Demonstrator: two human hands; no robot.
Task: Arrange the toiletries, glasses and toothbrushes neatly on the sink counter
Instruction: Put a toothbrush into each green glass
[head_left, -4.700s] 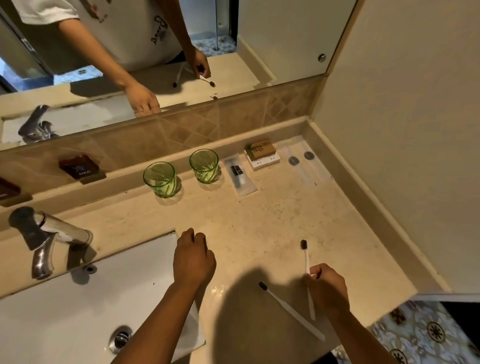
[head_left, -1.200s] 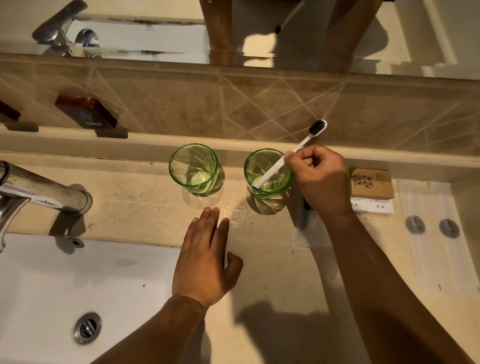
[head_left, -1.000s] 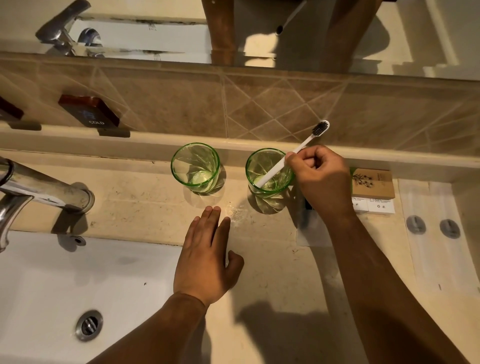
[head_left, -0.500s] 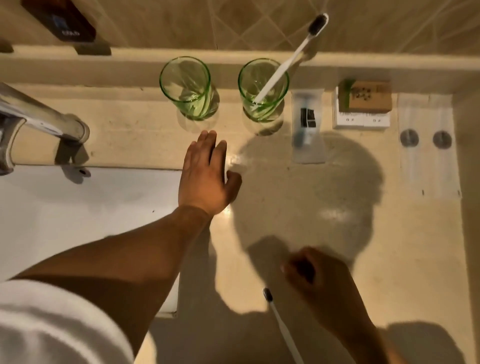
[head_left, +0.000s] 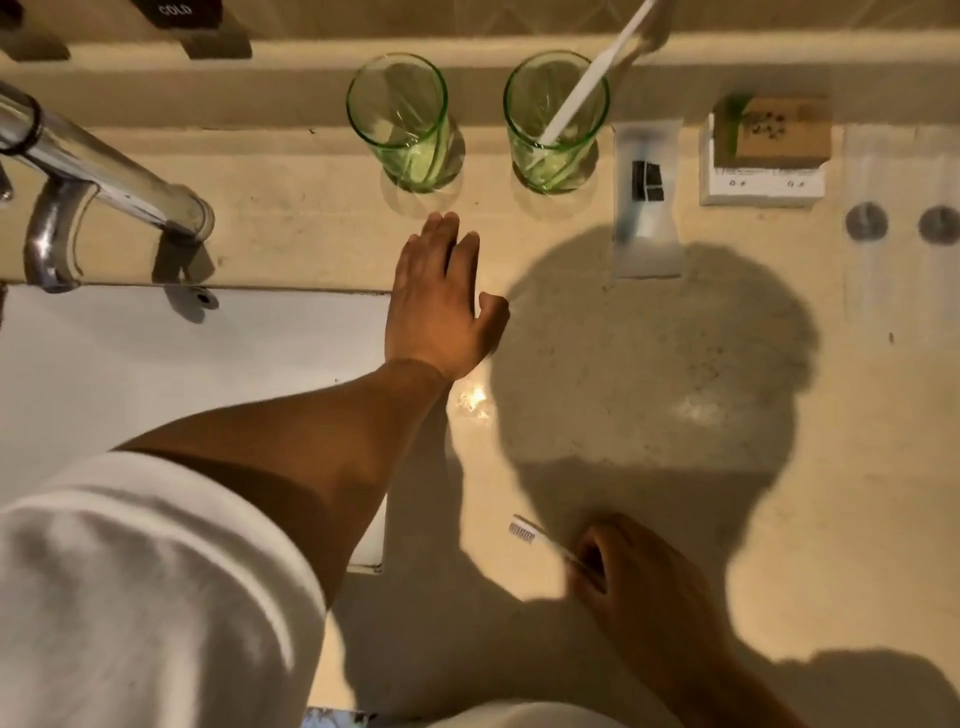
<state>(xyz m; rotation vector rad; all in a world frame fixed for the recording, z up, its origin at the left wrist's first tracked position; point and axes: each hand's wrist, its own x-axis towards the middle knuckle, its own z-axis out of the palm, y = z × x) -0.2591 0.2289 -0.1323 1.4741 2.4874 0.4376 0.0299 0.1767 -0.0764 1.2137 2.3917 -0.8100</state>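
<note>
Two green glasses stand at the back of the beige counter (head_left: 649, 364). The left glass (head_left: 402, 122) holds nothing. The right glass (head_left: 556, 122) has a white toothbrush (head_left: 592, 78) leaning in it, head up and out of frame. My left hand (head_left: 441, 296) lies flat on the counter in front of the left glass, fingers straight. Near the front edge my right hand (head_left: 634, 577) grips the handle of a second white toothbrush (head_left: 535, 535), its head pointing left. A clear sachet (head_left: 647, 197) and a brown box on a white box (head_left: 763, 150) lie right of the glasses.
A chrome tap (head_left: 104, 171) reaches over the white basin (head_left: 156, 364) at the left. Two round metal discs (head_left: 901, 223) lie under a clear wrapper at the far right. A raised ledge (head_left: 260, 83) runs behind the glasses. My white sleeve (head_left: 145, 597) fills the lower left.
My right hand let go of the first toothbrush in the right glass, drew back to the counter's front and took hold of the second toothbrush. The left hand stayed flat.
</note>
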